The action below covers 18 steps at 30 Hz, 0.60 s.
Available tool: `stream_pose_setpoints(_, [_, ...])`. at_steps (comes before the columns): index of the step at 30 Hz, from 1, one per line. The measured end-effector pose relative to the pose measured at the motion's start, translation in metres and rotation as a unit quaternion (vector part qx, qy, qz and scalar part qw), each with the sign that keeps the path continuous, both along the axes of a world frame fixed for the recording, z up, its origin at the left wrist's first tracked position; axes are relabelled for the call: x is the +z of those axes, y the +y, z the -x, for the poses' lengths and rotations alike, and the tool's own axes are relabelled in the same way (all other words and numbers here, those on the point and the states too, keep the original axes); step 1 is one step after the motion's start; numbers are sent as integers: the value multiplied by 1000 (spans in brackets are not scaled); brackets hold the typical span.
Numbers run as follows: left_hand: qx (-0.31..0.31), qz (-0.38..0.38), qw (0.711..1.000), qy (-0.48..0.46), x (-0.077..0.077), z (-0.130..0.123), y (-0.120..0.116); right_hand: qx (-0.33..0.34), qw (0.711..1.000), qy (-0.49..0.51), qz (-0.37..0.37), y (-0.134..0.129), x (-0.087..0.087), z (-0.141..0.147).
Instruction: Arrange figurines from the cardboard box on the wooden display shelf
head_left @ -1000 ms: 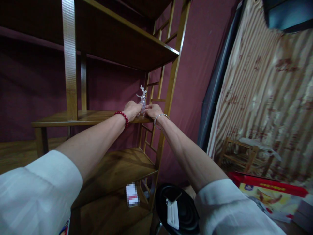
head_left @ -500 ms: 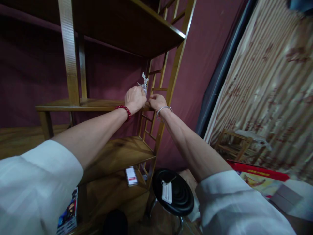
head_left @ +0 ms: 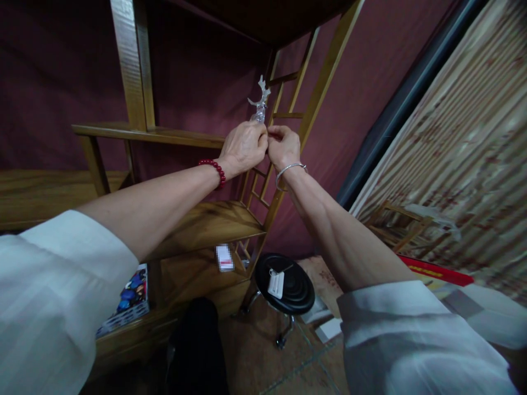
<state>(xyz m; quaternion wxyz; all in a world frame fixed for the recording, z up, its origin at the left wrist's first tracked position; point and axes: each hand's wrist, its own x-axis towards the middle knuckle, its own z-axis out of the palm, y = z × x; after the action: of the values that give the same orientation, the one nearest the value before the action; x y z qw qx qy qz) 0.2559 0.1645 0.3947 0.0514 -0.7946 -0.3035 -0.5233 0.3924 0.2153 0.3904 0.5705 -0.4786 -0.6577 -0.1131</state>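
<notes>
Near the top centre of my view, a clear, glassy figurine with branching antlers [head_left: 261, 99] stands roughly upright, its upper part rising just above the knuckles of the left hand [head_left: 246, 144]. I see that grip curled closed on the figurine's lower part; the fingertips are turned away from me, and the base is hidden, so I cannot tell whether it touches the shelf. The right hand [head_left: 285, 147] sits just below and right of the antlers, fingers bent inward beside the left one; I cannot tell whether that grip is pinching anything.

A dark red beaded bracelet [head_left: 220, 171] circles the left wrist, and a thin silver metal bangle [head_left: 293, 165] the right. Behind the hands, a brown wooden shelf [head_left: 173, 135] runs in from the left of the frame, and a wooden lattice side panel [head_left: 289, 115] climbs at upper centre against a maroon wall [head_left: 197, 77].

Lower centre, I have a round black stool [head_left: 302, 282] carrying a flat white object [head_left: 277, 286]. A colourful printed box [head_left: 135, 291] lies at lower left, and a beige striped curtain [head_left: 465, 137] with reddish marks fills the upper right.
</notes>
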Motion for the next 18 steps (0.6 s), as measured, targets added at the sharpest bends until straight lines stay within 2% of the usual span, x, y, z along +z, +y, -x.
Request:
stream_pose_setpoints(7, [6, -24, 999, 33, -9, 10, -10, 16, 999, -3, -39, -11, -15, 11])
stream_pose_setpoints(12, [0, -8, 999, 38, -20, 17, -18, 20, 998, -8, -59, -26, -29, 18])
stream_pose_setpoints(18, [-9, 31, 999, 34, -40, 26, -35, 28, 996, -7, -83, -55, -52, 36])
